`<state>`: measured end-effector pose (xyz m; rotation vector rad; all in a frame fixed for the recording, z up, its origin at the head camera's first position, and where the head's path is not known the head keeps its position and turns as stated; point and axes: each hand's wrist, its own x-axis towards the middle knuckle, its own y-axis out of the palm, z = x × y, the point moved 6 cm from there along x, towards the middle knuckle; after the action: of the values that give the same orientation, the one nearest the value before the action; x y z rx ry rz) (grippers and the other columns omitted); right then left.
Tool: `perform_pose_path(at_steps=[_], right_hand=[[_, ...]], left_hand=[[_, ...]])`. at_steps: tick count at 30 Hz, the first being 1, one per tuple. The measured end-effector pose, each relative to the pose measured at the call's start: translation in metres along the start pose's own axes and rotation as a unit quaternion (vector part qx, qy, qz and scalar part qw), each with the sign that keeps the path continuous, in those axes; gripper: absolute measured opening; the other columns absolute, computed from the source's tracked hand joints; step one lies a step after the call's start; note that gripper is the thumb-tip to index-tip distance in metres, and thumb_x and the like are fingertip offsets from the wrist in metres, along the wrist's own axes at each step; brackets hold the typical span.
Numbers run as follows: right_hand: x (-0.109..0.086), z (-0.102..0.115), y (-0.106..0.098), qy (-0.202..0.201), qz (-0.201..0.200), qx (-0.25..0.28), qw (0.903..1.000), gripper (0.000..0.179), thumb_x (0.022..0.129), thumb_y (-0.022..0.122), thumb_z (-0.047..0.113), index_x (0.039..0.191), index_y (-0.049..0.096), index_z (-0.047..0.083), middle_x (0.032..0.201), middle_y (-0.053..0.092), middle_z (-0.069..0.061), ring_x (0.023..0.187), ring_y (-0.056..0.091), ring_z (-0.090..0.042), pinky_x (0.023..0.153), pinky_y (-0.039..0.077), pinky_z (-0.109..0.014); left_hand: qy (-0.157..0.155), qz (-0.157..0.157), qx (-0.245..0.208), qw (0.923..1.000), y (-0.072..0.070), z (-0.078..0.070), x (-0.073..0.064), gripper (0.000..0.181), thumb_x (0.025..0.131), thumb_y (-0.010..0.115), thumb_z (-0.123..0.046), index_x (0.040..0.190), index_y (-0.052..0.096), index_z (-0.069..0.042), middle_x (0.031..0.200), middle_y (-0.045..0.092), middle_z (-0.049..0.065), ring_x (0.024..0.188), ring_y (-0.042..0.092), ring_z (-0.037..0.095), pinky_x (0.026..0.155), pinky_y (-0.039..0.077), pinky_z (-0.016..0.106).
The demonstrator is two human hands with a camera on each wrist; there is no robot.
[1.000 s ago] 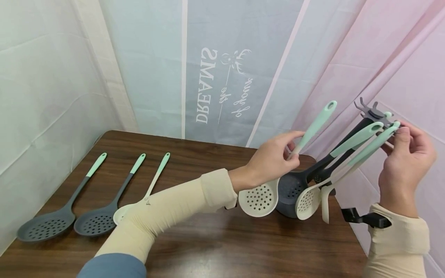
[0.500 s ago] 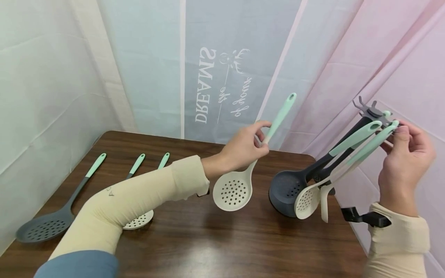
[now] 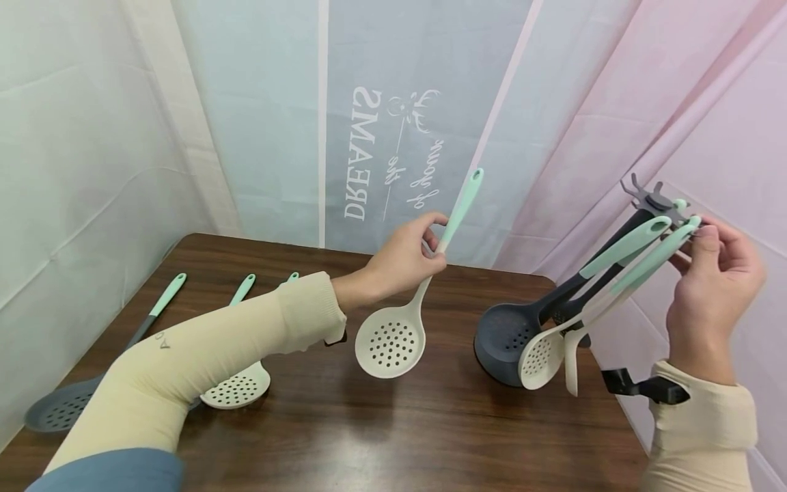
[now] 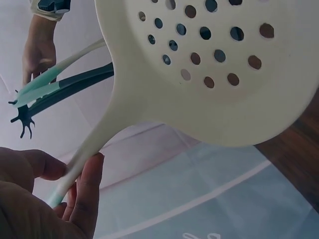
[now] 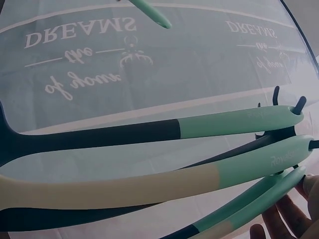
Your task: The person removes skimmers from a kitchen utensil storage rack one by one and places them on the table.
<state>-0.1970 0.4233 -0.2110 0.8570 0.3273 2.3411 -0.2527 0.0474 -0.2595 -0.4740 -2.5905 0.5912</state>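
Observation:
My left hand [image 3: 399,263] pinches a cream skimmer [image 3: 419,301] with a mint handle, thumb and fingers where cream meets mint. Its round perforated head hangs down over the table's middle and fills much of the left wrist view. My right hand [image 3: 716,287] grips the top of a dark grey utensil rack [image 3: 654,199] at the hook where a mint handle end hangs; the fingers behind are partly hidden. On the rack hang a dark grey perforated ladle [image 3: 507,324], a small cream slotted spoon [image 3: 541,355] and a cream utensil [image 3: 572,362] seen edge-on.
At the table's left lie a grey skimmer [image 3: 52,410], a second utensil with a mint handle [image 3: 243,288], and a cream skimmer [image 3: 236,389], all partly covered by the left sleeve [image 3: 203,342]. Fabric curtains [image 3: 264,137] enclose the dark wooden table [image 3: 443,437].
My left hand has carried the cream skimmer leftward, away from the rack, toward the table's middle. The left sleeve now covers more of the laid-out utensils. My right hand has stayed at the rack.

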Motion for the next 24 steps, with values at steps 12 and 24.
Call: perform_pose_path(at_steps=[12,24], right_hand=[[0.001,-0.001,0.000,0.000,-0.002,0.012,0.9999,0.028,0.092,0.076,0.009,0.110,0.071,-0.011,0.098,0.073,-0.016,0.080,0.072,-0.022,0.070,0.059,-0.022],[0.001,-0.001,0.000,-0.007,0.001,0.016,0.9998,0.028,0.093,0.075,0.008,0.111,0.070,-0.013,0.098,0.074,-0.017,0.078,0.072,-0.022,0.069,0.059,-0.023]], left_hand=[[-0.062,0.001,0.006,0.9981,-0.020,0.027,-0.007,0.048,0.088,0.064,0.000,0.134,0.053,-0.009,0.091,0.059,0.008,0.067,0.059,0.018,0.060,0.055,0.029],[-0.117,0.009,-0.004,0.9930,-0.030,0.057,-0.018,0.045,0.091,0.064,0.000,0.134,0.052,-0.008,0.090,0.057,0.011,0.067,0.063,0.022,0.056,0.060,0.035]])
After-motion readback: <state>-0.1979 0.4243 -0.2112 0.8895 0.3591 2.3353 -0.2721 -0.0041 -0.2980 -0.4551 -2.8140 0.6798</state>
